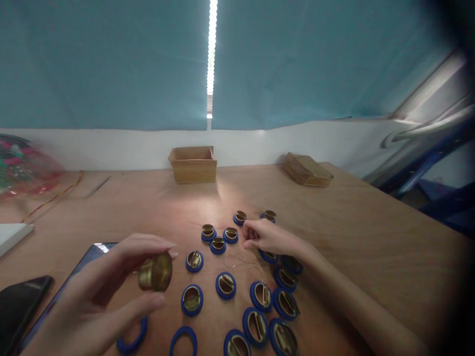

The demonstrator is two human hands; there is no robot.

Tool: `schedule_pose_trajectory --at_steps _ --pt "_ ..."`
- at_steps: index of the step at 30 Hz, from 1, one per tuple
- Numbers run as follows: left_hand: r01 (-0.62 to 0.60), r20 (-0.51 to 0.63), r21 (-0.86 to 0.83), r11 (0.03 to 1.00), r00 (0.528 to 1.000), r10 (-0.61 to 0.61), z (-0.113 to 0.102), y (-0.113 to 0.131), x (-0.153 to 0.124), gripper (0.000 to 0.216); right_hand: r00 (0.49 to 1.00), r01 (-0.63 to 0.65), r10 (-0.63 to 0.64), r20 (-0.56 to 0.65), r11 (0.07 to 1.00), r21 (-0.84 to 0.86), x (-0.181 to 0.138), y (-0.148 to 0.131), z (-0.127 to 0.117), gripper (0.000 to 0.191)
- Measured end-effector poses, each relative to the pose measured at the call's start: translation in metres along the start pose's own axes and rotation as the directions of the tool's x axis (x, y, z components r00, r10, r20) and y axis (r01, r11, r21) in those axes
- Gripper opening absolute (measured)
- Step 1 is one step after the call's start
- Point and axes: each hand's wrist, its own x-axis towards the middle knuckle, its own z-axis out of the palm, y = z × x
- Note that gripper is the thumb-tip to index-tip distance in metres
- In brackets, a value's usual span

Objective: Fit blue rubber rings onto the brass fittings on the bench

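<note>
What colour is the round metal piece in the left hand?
The round metal piece is brassy gold, clearest in head view.

A bright vertical strip glares overhead, while the right edge blurs darkly.

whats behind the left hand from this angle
Behind the left hand, which holds a brass piece, parts of a blue ring and a flat dark panel show. The hand covers the rest of both; whether anything else lies there can't be seen.
</note>
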Motion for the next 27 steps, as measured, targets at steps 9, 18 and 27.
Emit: schedule_pose_trajectory --at_steps 9,18,27 --pt "0.059 0.024 -0.080 0.995 0.998 -0.057 0.052 -0.042 -0.010 0.047 0.997 0.049 -0.052 -0.057 0.997 -0.058 -0.002 -0.013 -0.008 0.016" --pt "-0.141 -0.013 0.106 0.984 0.990 0.143 0.050 -0.042 -0.020 0.052 0.931 0.208 -0.082 -0.356 0.920 0.333 -0.026 -0.076 0.003 0.022" --pt "-0.067 0.055 0.097 0.993 0.997 0.062 0.062 -0.044 -0.036 0.060 0.981 0.173 -0.052 -0.185 0.661 0.730 -0.034 -0.097 0.059 0.021"
